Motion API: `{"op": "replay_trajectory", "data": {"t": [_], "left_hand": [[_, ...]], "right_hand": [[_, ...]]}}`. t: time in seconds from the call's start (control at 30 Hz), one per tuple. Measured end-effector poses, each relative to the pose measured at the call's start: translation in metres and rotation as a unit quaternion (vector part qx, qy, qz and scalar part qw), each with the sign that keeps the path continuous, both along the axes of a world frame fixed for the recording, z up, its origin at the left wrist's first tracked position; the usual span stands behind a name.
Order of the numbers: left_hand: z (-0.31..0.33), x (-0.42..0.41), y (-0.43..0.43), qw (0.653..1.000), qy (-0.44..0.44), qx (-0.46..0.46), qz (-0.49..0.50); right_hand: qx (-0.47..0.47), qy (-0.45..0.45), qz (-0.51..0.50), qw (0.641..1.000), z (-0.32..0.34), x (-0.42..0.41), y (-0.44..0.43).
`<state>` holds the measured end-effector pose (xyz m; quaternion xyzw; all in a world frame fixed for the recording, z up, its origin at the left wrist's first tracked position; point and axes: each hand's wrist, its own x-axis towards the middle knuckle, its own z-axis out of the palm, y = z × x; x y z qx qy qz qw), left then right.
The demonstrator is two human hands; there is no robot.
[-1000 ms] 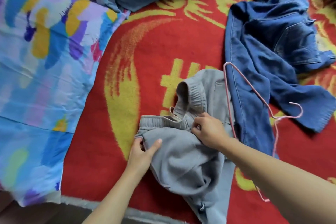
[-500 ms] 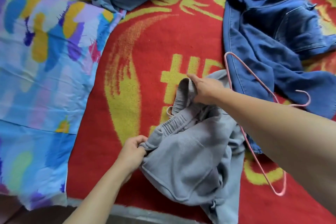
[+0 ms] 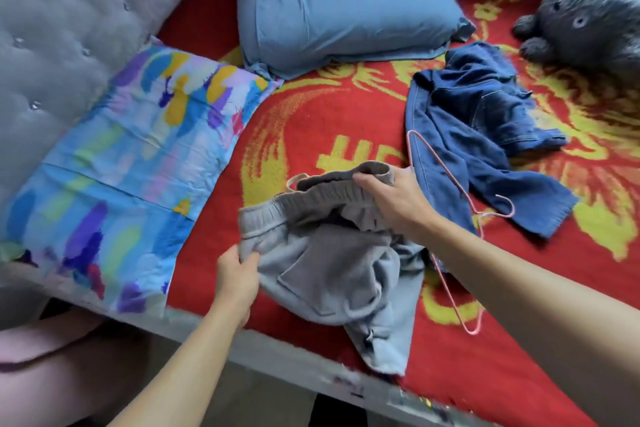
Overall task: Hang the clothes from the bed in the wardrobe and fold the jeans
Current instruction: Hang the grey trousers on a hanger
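Grey sweatpants [image 3: 332, 267] lie bunched near the front edge of the bed, waistband up. My left hand [image 3: 237, 274] grips the near left corner of the elastic waistband. My right hand [image 3: 394, 198] grips the far side of the waistband, fingers curled over its edge. Crumpled dark blue jeans [image 3: 485, 135] lie to the right on the red blanket [image 3: 304, 128]. A pink wire hanger [image 3: 453, 180] lies partly under my right forearm, its hook over a jeans leg.
A multicoloured pillow [image 3: 114, 177] lies at the left against a grey tufted headboard [image 3: 59, 28]. A blue pillow [image 3: 343, 7] sits at the back, a dark plush toy [image 3: 588, 10] at the far right. The bed's front edge [image 3: 277, 350] runs diagonally below my arms.
My right hand moved along the waistband and spread it wider, while my left kept its grip on the near corner. The view tilted up, showing the headboard, blue pillow and plush toy.
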<state>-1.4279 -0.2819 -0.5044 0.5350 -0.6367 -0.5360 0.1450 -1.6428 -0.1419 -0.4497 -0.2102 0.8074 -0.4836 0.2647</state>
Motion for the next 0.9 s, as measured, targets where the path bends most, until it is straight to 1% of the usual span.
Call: {"op": "replay_trajectory", "data": {"t": [0.1, 0.17, 0.23, 0.3, 0.4, 0.5, 0.6, 0.7, 0.77, 0.83, 0.9], "left_hand": [[0.062, 0.016, 0.017, 0.993, 0.058, -0.031, 0.093], [0.112, 0.028, 0.032, 0.986, 0.111, -0.036, 0.115], [0.165, 0.043, 0.044, 0.983, 0.153, -0.032, 0.098], [0.219, 0.06, 0.053, 0.979, 0.195, -0.03, 0.06], [0.296, 0.085, 0.064, 0.966, 0.247, -0.081, -0.002], [0.364, 0.113, 0.059, 0.954, 0.262, -0.146, 0.023], [0.43, 0.143, 0.051, 0.94, 0.283, -0.188, 0.035], [0.49, 0.175, 0.056, 0.921, 0.296, -0.253, -0.005], [0.524, 0.198, 0.064, 0.903, 0.318, -0.288, -0.039], [0.553, 0.224, 0.068, 0.888, 0.337, -0.306, -0.061], [0.582, 0.249, 0.068, 0.877, 0.357, -0.314, -0.073]], "right_hand": [[-0.074, 0.012, -0.048, 0.996, 0.072, 0.018, 0.025], [-0.108, 0.022, -0.07, 0.991, 0.125, 0.03, 0.04], [-0.13, 0.031, -0.083, 0.988, 0.181, 0.041, 0.053], [-0.155, 0.035, -0.093, 0.983, 0.235, 0.055, 0.063], [-0.188, 0.061, -0.113, 0.974, 0.308, 0.075, 0.077], [-0.214, 0.114, -0.132, 0.961, 0.375, 0.096, 0.092], [-0.196, 0.187, -0.15, 0.951, 0.437, 0.118, 0.112], [-0.146, 0.294, -0.168, 0.93, 0.49, 0.149, 0.135], [-0.104, 0.375, -0.181, 0.903, 0.518, 0.175, 0.153], [-0.106, 0.42, -0.194, 0.88, 0.544, 0.201, 0.167], [-0.144, 0.425, -0.208, 0.869, 0.569, 0.228, 0.179]]}}
